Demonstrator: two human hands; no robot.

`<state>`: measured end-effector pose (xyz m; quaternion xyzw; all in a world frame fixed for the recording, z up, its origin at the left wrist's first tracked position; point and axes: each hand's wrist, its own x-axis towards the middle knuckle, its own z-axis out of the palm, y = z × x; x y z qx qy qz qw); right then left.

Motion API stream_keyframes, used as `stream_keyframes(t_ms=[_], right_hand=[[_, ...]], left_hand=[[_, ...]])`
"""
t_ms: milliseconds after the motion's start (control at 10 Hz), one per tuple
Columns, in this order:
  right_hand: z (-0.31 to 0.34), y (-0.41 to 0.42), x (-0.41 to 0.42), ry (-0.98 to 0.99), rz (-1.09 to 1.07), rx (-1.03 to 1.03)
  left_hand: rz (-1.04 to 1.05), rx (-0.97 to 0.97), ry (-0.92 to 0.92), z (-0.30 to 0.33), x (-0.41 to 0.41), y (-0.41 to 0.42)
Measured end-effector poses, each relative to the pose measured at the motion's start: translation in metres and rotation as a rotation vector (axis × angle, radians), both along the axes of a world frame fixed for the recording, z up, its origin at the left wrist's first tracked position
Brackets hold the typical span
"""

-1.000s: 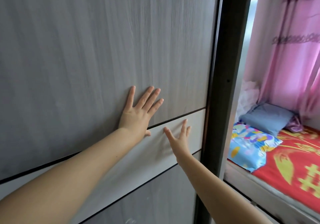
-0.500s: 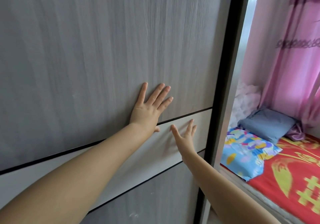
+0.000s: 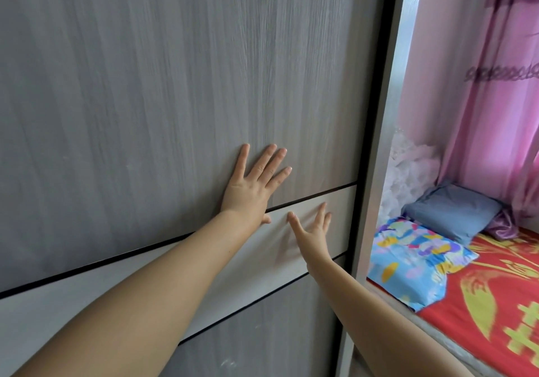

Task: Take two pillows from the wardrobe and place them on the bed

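Left hand (image 3: 253, 187) lay flat, fingers spread, on the grey wardrobe door (image 3: 175, 85), gripping nothing. Right hand (image 3: 313, 230) was open too, palm on the door's pale band (image 3: 338, 201). Beyond, on the bed (image 3: 495, 303): a patterned pillow (image 3: 414, 257) and a blue pillow (image 3: 455, 210), touching.

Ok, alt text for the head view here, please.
Both hands press flat on a grey sliding wardrobe door: left hand on the upper panel, right hand on the pale band. At right, a bed holds a blue pillow and a patterned pillow.
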<state>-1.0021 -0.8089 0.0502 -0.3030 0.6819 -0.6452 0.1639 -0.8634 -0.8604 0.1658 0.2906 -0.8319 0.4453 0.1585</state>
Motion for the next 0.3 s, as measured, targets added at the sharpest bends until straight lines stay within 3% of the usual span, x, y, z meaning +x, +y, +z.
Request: stream_keyframes(t_ms=[200, 300], right_hand=[[0.013, 0.015, -0.008, 0.025, 0.063, 0.097], [0.002, 0.038, -0.016, 0.073, 0.134, 0.089]], left_hand=[[-0.044, 0.077, -0.024, 0.015, 0.004, 0.007], [-0.208, 0.228, 0.044, -0.010, 0.017, 0.021]])
